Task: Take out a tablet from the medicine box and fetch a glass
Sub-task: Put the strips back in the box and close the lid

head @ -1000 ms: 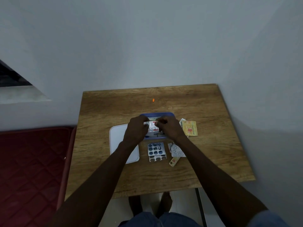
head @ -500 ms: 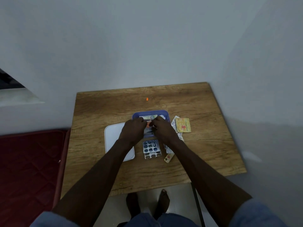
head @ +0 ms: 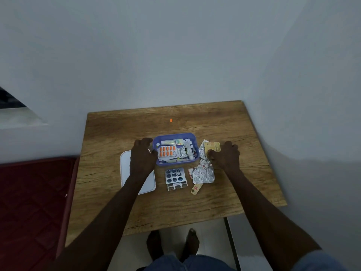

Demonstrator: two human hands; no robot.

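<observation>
The blue medicine box [head: 173,135] stands mid-table, holding an orange tablet strip [head: 167,151], a tube and other packs. One loose orange tablet [head: 171,120] lies on the wood behind the box. My left hand [head: 142,155] hovers at the box's left wall, fingers apart and holding nothing. My right hand [head: 224,156] rests to the right of the box, its thumb against a yellow strip [head: 213,146]; I see nothing gripped in it. No glass is in view.
A white lid [head: 127,169] lies under my left forearm. In front of the box lie a dark-tablet blister [head: 175,175], a white-tablet blister [head: 203,175] and a small yellow strip [head: 196,189]. A wall stands behind the wooden table [head: 244,182], a red mattress [head: 29,192] to the left.
Both hands were together over the box, handling a strip. They have parted to either side of it, and the orange strip now lies uncovered in the box.
</observation>
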